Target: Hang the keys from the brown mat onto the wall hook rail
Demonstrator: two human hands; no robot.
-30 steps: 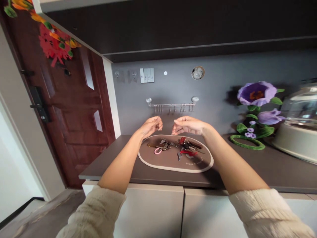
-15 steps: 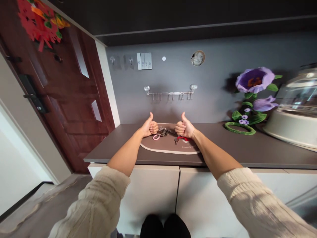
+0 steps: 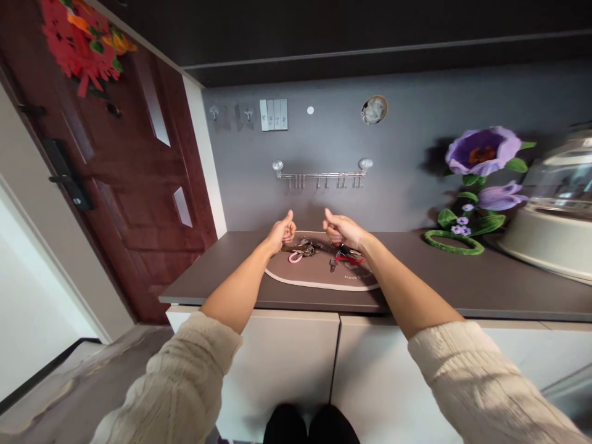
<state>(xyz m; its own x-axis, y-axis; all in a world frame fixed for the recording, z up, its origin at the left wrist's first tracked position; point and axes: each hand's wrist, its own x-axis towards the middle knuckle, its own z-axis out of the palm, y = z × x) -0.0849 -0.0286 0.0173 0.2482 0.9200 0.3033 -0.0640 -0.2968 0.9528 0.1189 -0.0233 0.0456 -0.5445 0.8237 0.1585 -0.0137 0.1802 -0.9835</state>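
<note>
An oval brown mat (image 3: 314,275) with a pale rim lies on the dark countertop (image 3: 462,283). Several key bunches (image 3: 324,251) rest on it, one with a pink ring, one with a red tag. My left hand (image 3: 282,232) hovers over the mat's left end, fingers curled in a fist and thumb raised, holding nothing. My right hand (image 3: 342,229) hovers over the mat's back right, fingers curled and thumb up, also with nothing in it. Both hands are above the keys, not touching them.
A metal hook rail (image 3: 321,177) hangs on the grey wall above the mat. Purple fabric flowers (image 3: 481,179) and a domed cream appliance (image 3: 555,209) stand at the right. A dark red door (image 3: 106,185) is at the left. White cabinet doors (image 3: 333,370) lie below.
Loosely curled hands a second ago closed into thumbs-up fists over the mat. Since then they have risen slightly and tilted. The keys have not moved.
</note>
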